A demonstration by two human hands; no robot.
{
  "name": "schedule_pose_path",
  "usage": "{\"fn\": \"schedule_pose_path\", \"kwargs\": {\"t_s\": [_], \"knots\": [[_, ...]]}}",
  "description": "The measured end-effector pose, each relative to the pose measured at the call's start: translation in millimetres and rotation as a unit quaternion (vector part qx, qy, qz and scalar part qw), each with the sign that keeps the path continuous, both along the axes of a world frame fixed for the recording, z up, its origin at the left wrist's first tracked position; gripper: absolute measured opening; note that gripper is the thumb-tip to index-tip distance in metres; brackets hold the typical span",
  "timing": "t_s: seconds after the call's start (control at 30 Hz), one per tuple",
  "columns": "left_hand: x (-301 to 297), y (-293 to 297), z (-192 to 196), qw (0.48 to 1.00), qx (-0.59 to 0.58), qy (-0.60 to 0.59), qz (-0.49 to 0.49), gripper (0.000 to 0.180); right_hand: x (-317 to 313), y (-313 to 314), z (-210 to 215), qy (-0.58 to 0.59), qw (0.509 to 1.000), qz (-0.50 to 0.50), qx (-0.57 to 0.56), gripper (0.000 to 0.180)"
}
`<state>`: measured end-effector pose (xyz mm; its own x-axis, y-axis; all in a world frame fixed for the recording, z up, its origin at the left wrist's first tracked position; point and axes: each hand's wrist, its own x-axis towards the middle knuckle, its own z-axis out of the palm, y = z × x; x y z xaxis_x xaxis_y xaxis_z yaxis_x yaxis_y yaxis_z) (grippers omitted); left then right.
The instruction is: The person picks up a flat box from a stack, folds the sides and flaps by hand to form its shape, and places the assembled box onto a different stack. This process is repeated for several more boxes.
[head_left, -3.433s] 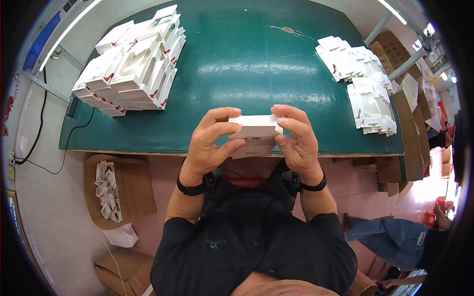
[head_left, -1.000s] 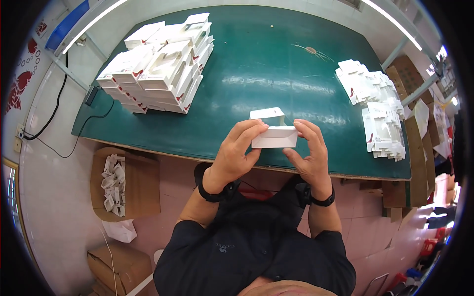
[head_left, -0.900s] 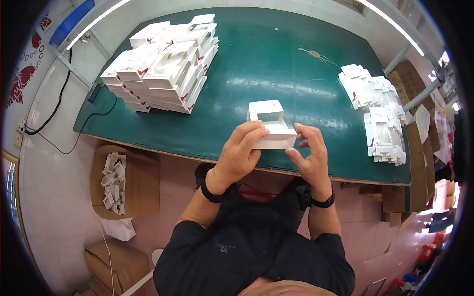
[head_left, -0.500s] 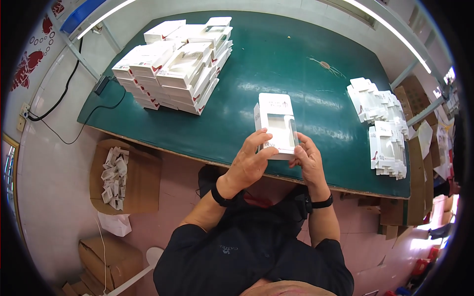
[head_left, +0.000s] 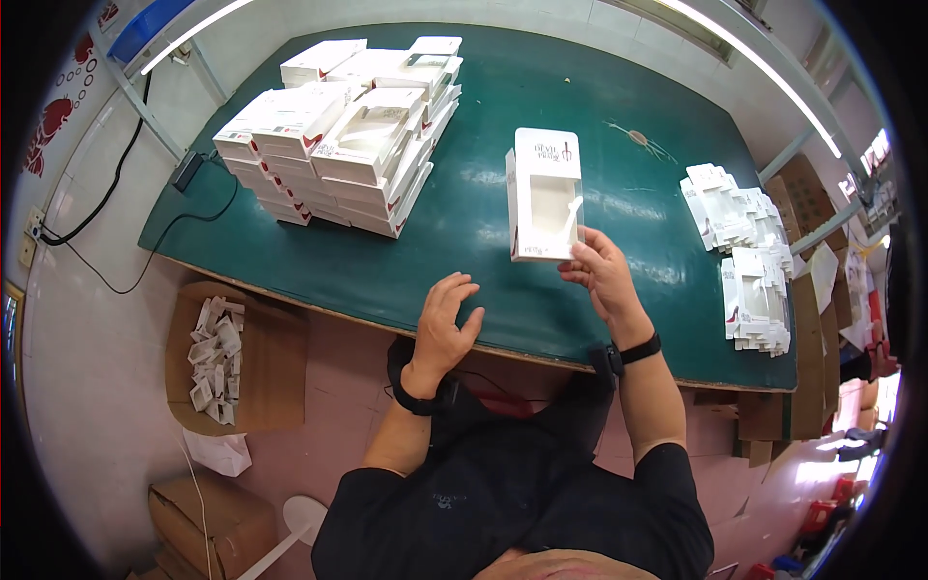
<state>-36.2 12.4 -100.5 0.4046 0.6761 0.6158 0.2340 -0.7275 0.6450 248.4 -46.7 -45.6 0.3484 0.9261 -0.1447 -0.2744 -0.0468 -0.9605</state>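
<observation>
A white folded carton with a window cut-out [head_left: 544, 196] is held up over the green table [head_left: 541, 97]. My right hand [head_left: 599, 273] grips its lower right corner. My left hand [head_left: 447, 322] hovers open near the table's front edge, fingers spread, holding nothing. A tall stack of finished white cartons [head_left: 343, 130] stands at the table's far left. Flat unfolded carton blanks [head_left: 746, 253] lie in piles at the right edge.
A cardboard box with small white pieces [head_left: 224, 360] stands on the floor to the left, below the table. Another brown box [head_left: 208, 527] sits lower left. A black cable [head_left: 106, 208] trails off the table's left side. Cardboard boxes [head_left: 822, 290] crowd the right.
Both hands held the carton close to the body. Now the carton stands upright farther out over the table, in my right hand alone. My left hand has let go and dropped back.
</observation>
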Motion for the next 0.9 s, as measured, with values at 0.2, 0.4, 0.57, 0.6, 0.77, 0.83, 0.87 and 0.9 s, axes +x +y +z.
{"fn": "schedule_pose_path", "kwargs": {"t_s": [0.2,0.4,0.57,0.6,0.77,0.83,0.87,0.9], "knots": [[4,-1,-2,0.999,-0.035,-0.008,-0.002,0.032,7,90,-10,-0.009,1.0,-0.001,-0.028,0.041],[0,4,-1,0.998,-0.048,-0.019,-0.019,0.031,2,169,-33,-0.015,0.998,-0.026,-0.048,0.045],[-2,4,0,0.997,-0.073,-0.035,-0.017,0.031,-2,220,-47,-0.021,0.997,-0.039,-0.067,0.045],[-2,4,-1,0.996,-0.078,-0.038,-0.018,0.031,-3,228,-48,-0.023,0.996,-0.041,-0.071,0.045],[-2,7,-3,0.994,-0.091,-0.042,-0.031,0.032,-6,257,-55,-0.017,0.995,-0.05,-0.082,0.046],[-1,7,-3,0.995,-0.091,-0.039,-0.032,0.032,-6,261,-58,-0.013,0.997,-0.036,-0.074,0.047],[0,8,-3,0.995,-0.091,-0.036,-0.031,0.031,-5,258,-60,-0.012,0.998,-0.021,-0.065,0.047],[2,8,-3,0.995,-0.09,-0.034,-0.035,0.031,-5,255,-62,-0.027,0.998,-0.009,-0.056,0.048]]}}
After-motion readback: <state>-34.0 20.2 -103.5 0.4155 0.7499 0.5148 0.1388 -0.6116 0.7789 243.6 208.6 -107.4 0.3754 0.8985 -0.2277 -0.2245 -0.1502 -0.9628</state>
